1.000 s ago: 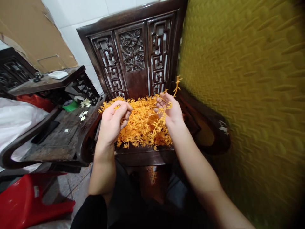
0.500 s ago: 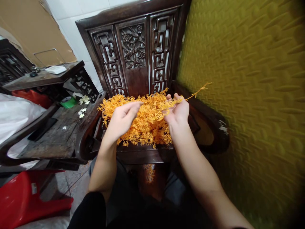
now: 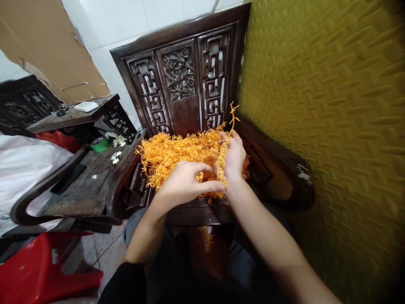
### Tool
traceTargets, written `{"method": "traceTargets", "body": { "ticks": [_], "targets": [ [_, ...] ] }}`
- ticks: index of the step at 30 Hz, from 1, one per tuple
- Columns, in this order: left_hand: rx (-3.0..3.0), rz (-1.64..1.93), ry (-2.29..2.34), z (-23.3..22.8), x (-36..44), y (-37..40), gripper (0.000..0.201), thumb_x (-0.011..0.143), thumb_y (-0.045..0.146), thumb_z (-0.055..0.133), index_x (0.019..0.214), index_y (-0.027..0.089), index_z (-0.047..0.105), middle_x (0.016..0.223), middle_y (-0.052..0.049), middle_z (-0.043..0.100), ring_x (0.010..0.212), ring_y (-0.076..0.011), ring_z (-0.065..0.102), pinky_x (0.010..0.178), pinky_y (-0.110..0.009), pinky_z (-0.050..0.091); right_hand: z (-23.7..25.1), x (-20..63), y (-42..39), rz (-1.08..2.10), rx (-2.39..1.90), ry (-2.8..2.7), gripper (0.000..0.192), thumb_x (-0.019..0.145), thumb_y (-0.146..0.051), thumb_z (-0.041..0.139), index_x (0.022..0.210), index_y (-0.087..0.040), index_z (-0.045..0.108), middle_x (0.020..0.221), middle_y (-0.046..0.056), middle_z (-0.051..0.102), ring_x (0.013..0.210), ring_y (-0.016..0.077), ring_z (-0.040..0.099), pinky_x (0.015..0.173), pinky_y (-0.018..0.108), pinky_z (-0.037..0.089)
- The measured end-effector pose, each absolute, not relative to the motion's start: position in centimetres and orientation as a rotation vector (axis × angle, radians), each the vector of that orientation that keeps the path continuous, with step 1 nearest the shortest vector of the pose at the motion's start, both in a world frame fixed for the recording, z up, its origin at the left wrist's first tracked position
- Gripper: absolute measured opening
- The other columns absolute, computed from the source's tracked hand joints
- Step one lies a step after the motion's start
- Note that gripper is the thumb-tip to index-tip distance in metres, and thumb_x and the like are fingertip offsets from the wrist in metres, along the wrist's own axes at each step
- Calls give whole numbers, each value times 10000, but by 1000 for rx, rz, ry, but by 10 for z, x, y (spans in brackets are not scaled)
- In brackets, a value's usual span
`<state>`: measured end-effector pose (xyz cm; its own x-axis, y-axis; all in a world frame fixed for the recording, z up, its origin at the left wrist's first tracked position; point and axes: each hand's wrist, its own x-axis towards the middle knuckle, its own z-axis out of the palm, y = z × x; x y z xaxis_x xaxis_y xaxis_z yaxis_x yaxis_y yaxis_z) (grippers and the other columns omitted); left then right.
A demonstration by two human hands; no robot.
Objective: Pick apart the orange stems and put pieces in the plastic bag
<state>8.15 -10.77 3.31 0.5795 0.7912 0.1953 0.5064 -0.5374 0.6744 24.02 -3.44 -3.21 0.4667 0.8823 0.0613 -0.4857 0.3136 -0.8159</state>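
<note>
A yellow textured panel [image 3: 332, 126] fills the space right of the carved dark wooden chair [image 3: 183, 80], standing against its right armrest. Left of the chair a second dark wooden seat [image 3: 85, 185] butts against its armrest, with a few small white flowers [image 3: 116, 156] lying on it. Behind that seat stands a dark side surface [image 3: 69, 116] carrying a flat white object. A sheet of cardboard [image 3: 41, 46] leans on the white tiled wall behind, left of the chair back. A red plastic stool [image 3: 34, 270] sits on the floor, low and left of the chair.

On the chair's seat lies a heap of orange plastic sprigs [image 3: 171, 154], spread from the left armrest to the right one. The left hand [image 3: 185, 183] rests on the front edge of the heap, its grip closed, thumb and fingers pinching a few sprigs. The right hand [image 3: 232, 158] is just beside it, touching it, at the right of the heap; its grip is curled around an orange sprig strand [image 3: 233, 116] that sticks up past the fingers toward the chair back.
</note>
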Motion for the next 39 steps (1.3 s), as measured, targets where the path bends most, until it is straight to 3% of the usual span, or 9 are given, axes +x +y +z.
{"method": "traceTargets", "body": {
  "ticks": [6, 11, 15, 18, 22, 26, 29, 34, 39],
  "targets": [
    [2141, 637, 1031, 38, 80, -117, 362, 899, 532, 719, 894, 177, 790, 665, 33, 623, 607, -125, 503, 594, -253, 374, -30, 225, -38, 751, -831, -491, 400, 742, -258, 574, 1138, -288, 531, 1219, 43, 652, 1156, 190, 643, 955, 352, 513],
    [2051, 973, 1268, 38, 68, -104, 319, 954, 430, 649, 789, 170, 733, 675, 23, 603, 636, -119, 486, 632, -253, 379, -33, 233, -34, 721, -876, -660, 523, 702, -178, 532, 1209, -284, 459, 1276, 78, 594, 1115, 191, 620, 933, 377, 514],
    [1853, 1205, 1296, 39, 35, -87, 407, 953, 378, 627, 617, 184, 504, 572, 44, 420, 543, -96, 339, 533, -247, 277, -21, 262, -41, 847, -995, -1158, 398, 777, -239, 636, 1162, -268, 540, 1209, 84, 631, 995, 221, 630, 825, 400, 525],
    [1787, 1163, 1245, 41, 19, -85, 458, 943, 414, 639, 603, 196, 421, 551, 55, 346, 510, -86, 266, 495, -249, 220, -6, 278, -59, 402, -1224, -1545, 277, 840, -321, 712, 1102, -239, 671, 1131, 114, 661, 1075, 308, 608, 960, 536, 489],
    [1842, 1077, 1239, 44, 22, -91, 436, 944, 433, 636, 622, 191, 468, 575, 49, 370, 528, -88, 277, 493, -244, 226, 18, 276, -94, -187, -1242, -1477, 179, 932, -252, 642, 1093, -253, 720, 1137, 144, 654, 1134, 358, 578, 967, 574, 471],
    [1901, 1015, 1212, 45, 31, -94, 391, 961, 425, 629, 663, 177, 576, 572, 48, 417, 540, -94, 322, 521, -243, 279, 30, 257, -117, -247, -922, -1690, 258, 939, -111, 559, 1065, -277, 711, 1063, 108, 683, 1018, 295, 630, 887, 491, 505],
    [1976, 980, 1170, 48, 34, -97, 366, 983, 439, 629, 738, 169, 660, 619, 38, 503, 585, -99, 396, 578, -240, 346, 28, 247, -117, -292, -821, -1831, 254, 936, -96, 558, 1061, -258, 708, 1108, 91, 730, 1067, 298, 625, 903, 485, 479],
    [2170, 911, 1053, 52, 34, -100, 311, 1004, 435, 634, 892, 170, 751, 793, 4, 686, 715, -122, 555, 704, -247, 439, 23, 246, -107, -133, -905, -2056, 226, 1022, -209, 538, 1182, -200, 697, 1100, 95, 766, 1015, 269, 682, 884, 444, 428],
    [2267, 918, 1046, 50, 32, -102, 332, 1021, 438, 616, 868, 164, 722, 763, 10, 660, 703, -118, 556, 686, -241, 426, 21, 251, -103, 246, -841, -2077, 245, 1037, -256, 571, 1230, -254, 722, 1175, 57, 797, 1024, 248, 730, 903, 416, 441]
  ]
}}
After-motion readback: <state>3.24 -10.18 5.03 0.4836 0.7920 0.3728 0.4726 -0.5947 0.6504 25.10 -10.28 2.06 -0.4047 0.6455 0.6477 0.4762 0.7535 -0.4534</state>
